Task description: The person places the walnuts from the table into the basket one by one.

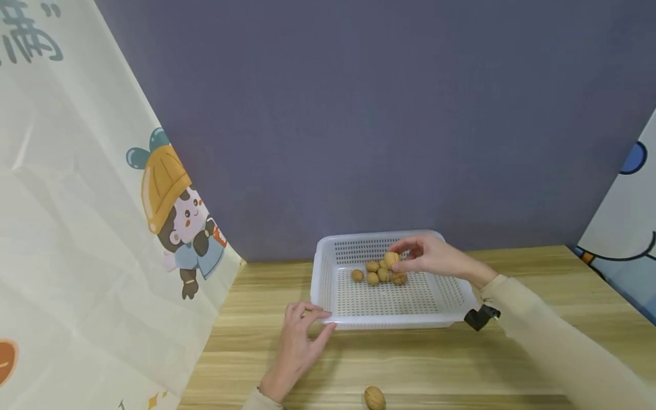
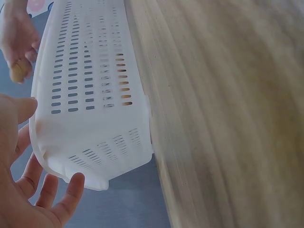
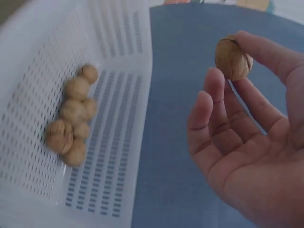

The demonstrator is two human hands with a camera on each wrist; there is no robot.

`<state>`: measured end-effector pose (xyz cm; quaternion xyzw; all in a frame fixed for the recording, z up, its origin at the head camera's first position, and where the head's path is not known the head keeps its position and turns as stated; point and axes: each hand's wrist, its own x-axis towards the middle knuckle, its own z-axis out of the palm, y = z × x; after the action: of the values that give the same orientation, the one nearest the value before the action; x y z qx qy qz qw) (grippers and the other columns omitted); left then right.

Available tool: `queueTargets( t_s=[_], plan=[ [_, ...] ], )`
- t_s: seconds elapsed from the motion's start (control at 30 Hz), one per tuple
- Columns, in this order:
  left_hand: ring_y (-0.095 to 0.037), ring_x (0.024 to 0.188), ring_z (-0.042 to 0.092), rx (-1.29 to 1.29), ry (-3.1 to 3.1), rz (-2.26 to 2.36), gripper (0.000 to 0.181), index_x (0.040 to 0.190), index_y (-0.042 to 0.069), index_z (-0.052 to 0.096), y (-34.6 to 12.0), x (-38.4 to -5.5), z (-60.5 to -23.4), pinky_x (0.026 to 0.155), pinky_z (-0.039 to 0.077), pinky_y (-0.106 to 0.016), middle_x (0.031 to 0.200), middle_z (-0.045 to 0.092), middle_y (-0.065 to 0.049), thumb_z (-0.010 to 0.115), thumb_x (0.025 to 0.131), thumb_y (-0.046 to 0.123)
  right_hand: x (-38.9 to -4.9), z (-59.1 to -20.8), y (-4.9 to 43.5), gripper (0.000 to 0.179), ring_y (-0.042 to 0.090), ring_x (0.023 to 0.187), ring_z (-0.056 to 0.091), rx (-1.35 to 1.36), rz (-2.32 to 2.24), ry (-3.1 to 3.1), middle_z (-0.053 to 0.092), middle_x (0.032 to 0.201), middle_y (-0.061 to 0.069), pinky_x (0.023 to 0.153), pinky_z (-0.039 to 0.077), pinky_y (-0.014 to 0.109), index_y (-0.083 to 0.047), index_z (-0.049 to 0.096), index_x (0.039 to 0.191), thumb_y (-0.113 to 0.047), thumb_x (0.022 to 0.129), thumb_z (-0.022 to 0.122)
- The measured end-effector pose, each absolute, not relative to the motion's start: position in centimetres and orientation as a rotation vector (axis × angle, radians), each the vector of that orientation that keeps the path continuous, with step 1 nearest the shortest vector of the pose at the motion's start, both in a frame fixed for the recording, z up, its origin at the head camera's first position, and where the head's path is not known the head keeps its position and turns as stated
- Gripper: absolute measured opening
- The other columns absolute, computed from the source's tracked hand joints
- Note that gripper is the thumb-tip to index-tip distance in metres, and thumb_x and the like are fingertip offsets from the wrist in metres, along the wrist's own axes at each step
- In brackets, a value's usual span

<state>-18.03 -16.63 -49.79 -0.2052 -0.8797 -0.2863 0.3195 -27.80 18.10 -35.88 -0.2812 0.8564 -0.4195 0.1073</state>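
Observation:
A white perforated plastic basket (image 1: 389, 320) stands on the wooden table, with several walnuts (image 1: 372, 278) grouped on its floor. Over the basket my right hand (image 1: 430, 254) pinches a walnut (image 3: 233, 57) between thumb and fingertips; the right wrist view shows that nut apart from the others. My left hand (image 1: 299, 345) touches the basket's near left corner, its thumb and fingers spread about the rim (image 2: 40, 137). In the left wrist view the fingers look fairly straight and lie along the outside of the corner.
One walnut (image 1: 374, 397) lies on the wooden table (image 1: 435, 364) in front of the basket, near the lower edge of the head view. Behind the basket rises a dark blue-grey panel (image 1: 359, 125). A printed cartoon sheet (image 1: 77, 228) hangs at the left, another at the right.

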Motion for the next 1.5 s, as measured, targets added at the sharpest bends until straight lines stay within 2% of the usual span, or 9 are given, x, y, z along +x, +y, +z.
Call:
queueTargets(
  t_s=[0.13,0.43,0.67,0.93,1.07,1.2,1.3,1.5],
  plan=[
    [-0.015,0.11,0.054,-0.537,-2.306,-0.758,0.023,0.102,0.02,0.081,-16.7,-18.1,-49.8,0.091,0.052,-0.036,0.11,0.068,0.005,0.09,0.082,0.028,-29.8,-36.7,17.8,0.054,0.022,0.112,0.072,-0.781,-1.192,2.605,0.07,0.137,0.013,0.09,0.061,0.042,-0.01,0.065,0.142,-0.036,0.097,0.078],
    [-0.016,0.108,0.054,-0.545,-2.293,-0.757,0.023,0.101,0.017,0.081,-16.8,-18.2,-49.8,0.09,0.051,-0.035,0.109,0.068,0.004,0.09,0.082,0.027,-33.3,-39.8,17.3,0.044,0.037,0.123,0.068,-0.82,-1.136,2.63,0.072,0.134,0.016,0.101,0.059,0.052,-0.007,0.069,0.135,-0.029,0.098,0.077],
    [-0.017,0.108,0.054,-0.549,-2.286,-0.751,0.023,0.101,0.018,0.081,-16.7,-18.4,-49.9,0.09,0.052,-0.036,0.108,0.068,0.004,0.09,0.082,0.027,-34.6,-41.3,17.0,0.04,0.034,0.121,0.069,-0.797,-1.069,2.667,0.076,0.127,0.011,0.101,0.058,0.054,-0.01,0.074,0.128,-0.032,0.095,0.081],
    [-0.016,0.109,0.054,-0.565,-2.285,-0.738,0.023,0.102,0.018,0.08,-16.7,-18.6,-50.3,0.089,0.052,-0.035,0.108,0.067,0.005,0.089,0.082,0.026,-35.8,-42.5,17.6,0.041,0.031,0.114,0.071,-0.757,-1.07,2.654,0.077,0.121,0.01,0.091,0.06,0.043,-0.007,0.075,0.127,-0.031,0.095,0.081],
    [-0.014,0.108,0.053,-0.565,-2.292,-0.731,0.023,0.103,0.019,0.08,-16.6,-18.6,-50.5,0.088,0.052,-0.034,0.108,0.067,0.005,0.089,0.083,0.027,-35.9,-43.6,17.6,0.041,0.025,0.11,0.071,-0.743,-1.046,2.609,0.077,0.119,0.008,0.084,0.058,0.035,-0.007,0.074,0.127,-0.031,0.094,0.081],
    [-0.014,0.108,0.053,-0.57,-2.293,-0.725,0.022,0.102,0.019,0.08,-16.6,-18.6,-50.5,0.088,0.052,-0.032,0.108,0.067,0.005,0.088,0.083,0.027,-36.0,-44.7,17.6,0.047,0.018,0.102,0.07,-0.711,-1.019,2.521,0.077,0.12,0.008,0.079,0.06,0.041,-0.006,0.073,0.128,-0.032,0.091,0.084],
    [-0.014,0.107,0.054,-0.573,-2.283,-0.717,0.022,0.102,0.02,0.08,-16.5,-18.6,-50.5,0.087,0.052,-0.032,0.108,0.067,0.005,0.089,0.083,0.027,-36.1,-45.3,17.5,0.049,0.017,0.101,0.071,-0.676,-1.016,2.482,0.078,0.119,0.009,0.081,0.062,0.047,-0.005,0.073,0.128,-0.031,0.089,0.086],
    [-0.014,0.106,0.054,-0.563,-2.276,-0.715,0.023,0.101,0.02,0.08,-16.5,-18.7,-50.4,0.085,0.052,-0.03,0.107,0.068,0.004,0.089,0.082,0.027,-36.7,-46.1,17.1,0.039,0.015,0.104,0.072,-0.7,-0.875,2.542,0.079,0.112,0.002,0.091,0.06,0.038,-0.011,0.077,0.115,-0.032,0.084,0.09]
  ],
)
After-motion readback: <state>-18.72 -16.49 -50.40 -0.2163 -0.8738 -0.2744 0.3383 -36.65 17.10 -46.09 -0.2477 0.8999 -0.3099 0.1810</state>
